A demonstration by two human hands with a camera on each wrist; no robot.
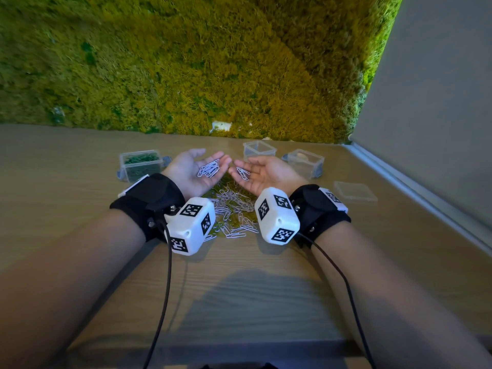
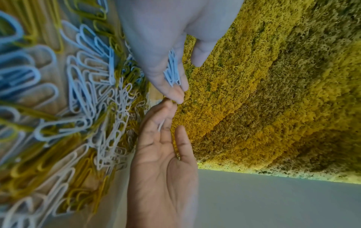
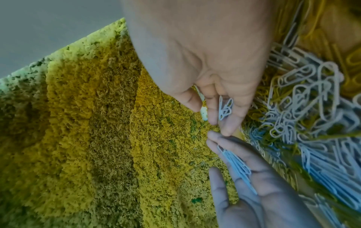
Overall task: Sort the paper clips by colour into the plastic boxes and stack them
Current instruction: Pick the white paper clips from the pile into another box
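A: Left hand (image 1: 195,169) palm-up, fingers relaxed, cradling a bunch of white paper clips (image 1: 209,169). No pinch, just cupped.

B: Right hand (image 1: 262,174) same, flat and upturned, fewer white clips (image 1: 243,173) on its fingers. Fingertips nearly meeting over the mixed pile (image 1: 234,211). Probably pooling one colour before a single drop.

A: Pile on the counter (image 1: 80,222), white and yellow clips tangled, directly under both hands.

B: Green-filled box (image 1: 141,165) left of the pile, done by the look. Two clear boxes (image 1: 259,149) (image 1: 304,161) beyond the pile to the right, seemingly unfilled. Loose lid (image 1: 355,191) right of the pile.

A: Stacking not begun.
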